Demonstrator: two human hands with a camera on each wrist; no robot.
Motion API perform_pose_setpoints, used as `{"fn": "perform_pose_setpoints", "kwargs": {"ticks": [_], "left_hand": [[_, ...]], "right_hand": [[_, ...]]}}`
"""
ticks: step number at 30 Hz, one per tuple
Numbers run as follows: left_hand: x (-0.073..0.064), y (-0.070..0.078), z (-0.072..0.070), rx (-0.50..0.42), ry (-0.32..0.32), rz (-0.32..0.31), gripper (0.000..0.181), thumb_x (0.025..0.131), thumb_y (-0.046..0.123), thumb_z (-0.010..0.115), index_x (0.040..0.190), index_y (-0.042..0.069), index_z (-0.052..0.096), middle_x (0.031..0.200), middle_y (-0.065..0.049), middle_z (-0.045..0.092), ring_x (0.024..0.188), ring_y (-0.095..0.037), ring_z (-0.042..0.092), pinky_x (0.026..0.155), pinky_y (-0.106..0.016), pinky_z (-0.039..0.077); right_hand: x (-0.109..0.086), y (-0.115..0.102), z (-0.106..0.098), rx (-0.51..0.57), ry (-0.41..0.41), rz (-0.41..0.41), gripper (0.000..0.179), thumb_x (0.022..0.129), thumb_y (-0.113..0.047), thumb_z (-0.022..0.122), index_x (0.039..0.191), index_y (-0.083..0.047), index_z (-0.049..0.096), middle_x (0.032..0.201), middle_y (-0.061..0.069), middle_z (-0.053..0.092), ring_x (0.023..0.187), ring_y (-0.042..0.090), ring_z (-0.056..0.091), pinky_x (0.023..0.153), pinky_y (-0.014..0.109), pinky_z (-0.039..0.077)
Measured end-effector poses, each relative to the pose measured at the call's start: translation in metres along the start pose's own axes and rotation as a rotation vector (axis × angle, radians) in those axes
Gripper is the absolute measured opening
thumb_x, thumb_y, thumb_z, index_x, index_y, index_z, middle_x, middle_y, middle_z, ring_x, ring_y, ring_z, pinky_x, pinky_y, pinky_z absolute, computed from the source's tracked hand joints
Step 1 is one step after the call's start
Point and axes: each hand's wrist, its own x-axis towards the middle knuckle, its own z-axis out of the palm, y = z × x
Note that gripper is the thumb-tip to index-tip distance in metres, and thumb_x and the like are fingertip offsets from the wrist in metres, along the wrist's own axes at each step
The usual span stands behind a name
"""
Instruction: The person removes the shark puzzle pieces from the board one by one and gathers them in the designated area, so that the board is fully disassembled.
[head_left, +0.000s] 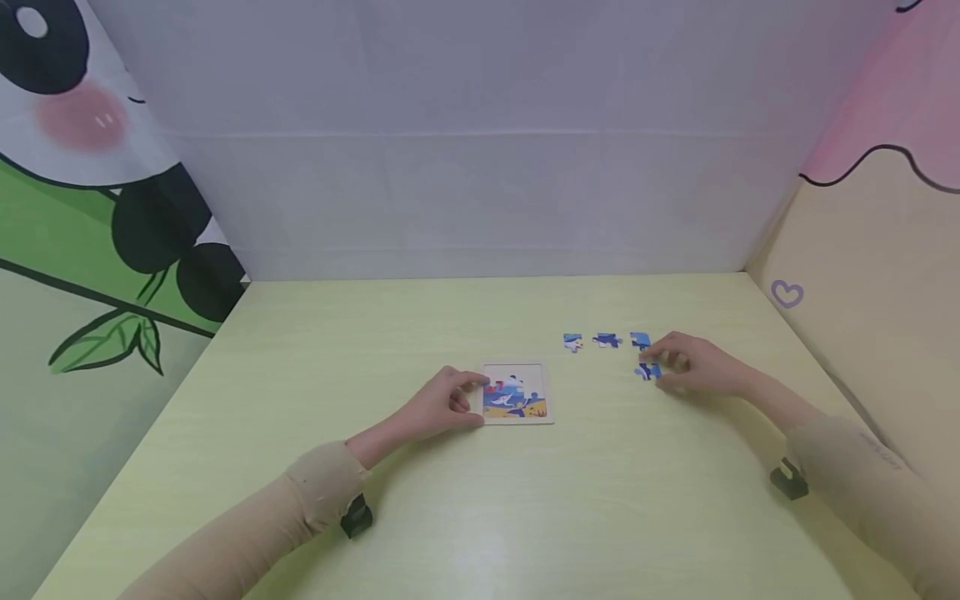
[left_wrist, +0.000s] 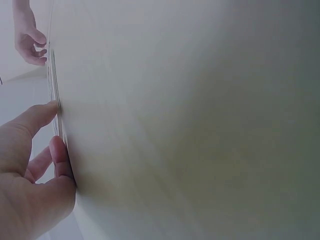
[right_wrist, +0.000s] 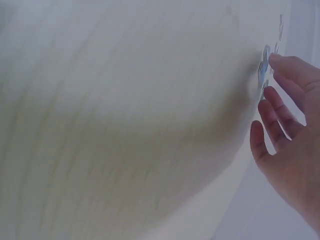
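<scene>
My left hand [head_left: 442, 402] is at the left side of a small square jigsaw puzzle board [head_left: 551, 396], holding it by that edge with thumb and forefinger. The lower part of its sea picture is filled with pieces, including a white dolphin shape; the upper part is pale. In the left wrist view the board [left_wrist: 56, 80] shows edge-on beside the fingertips. To the right, my right hand [head_left: 696, 365] pinches a blue puzzle piece [head_left: 647, 372] between thumb and fingers, at the table top. The right wrist view shows this piece [right_wrist: 263, 70] edge-on by the thumb.
More loose pieces lie in a row behind: a blue and white piece [head_left: 573, 342], a dark blue piece [head_left: 606, 340] and a blue piece [head_left: 640, 340] close to the right fingers. The pale table [head_left: 337, 333] meets a plain back wall [head_left: 480, 200] and printed side panels.
</scene>
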Motion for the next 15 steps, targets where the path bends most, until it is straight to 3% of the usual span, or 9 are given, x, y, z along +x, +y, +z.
{"fn": "perform_pose_setpoints", "kwargs": {"ticks": [5,15], "left_hand": [[-0.001,0.001,0.000,-0.001,0.004,-0.011,0.062,0.080,0.015,0.081,0.138,0.013,0.057,0.121,-0.015,0.051,0.086,-0.013,0.057,0.078,-0.020,0.054],[-0.001,0.000,0.000,0.006,0.000,-0.026,0.062,0.081,0.015,0.081,0.139,0.015,0.057,0.121,-0.013,0.051,0.087,-0.013,0.058,0.078,-0.020,0.053]], "right_hand": [[0.009,-0.015,0.003,-0.016,0.066,-0.027,0.038,0.086,-0.014,0.075,0.123,-0.010,0.066,0.117,0.006,0.067,0.099,0.021,0.059,0.084,0.036,0.050],[0.038,-0.053,0.025,0.040,0.102,-0.105,0.044,0.087,-0.016,0.074,0.129,-0.008,0.062,0.118,0.011,0.066,0.103,0.027,0.059,0.086,0.045,0.051]]}}
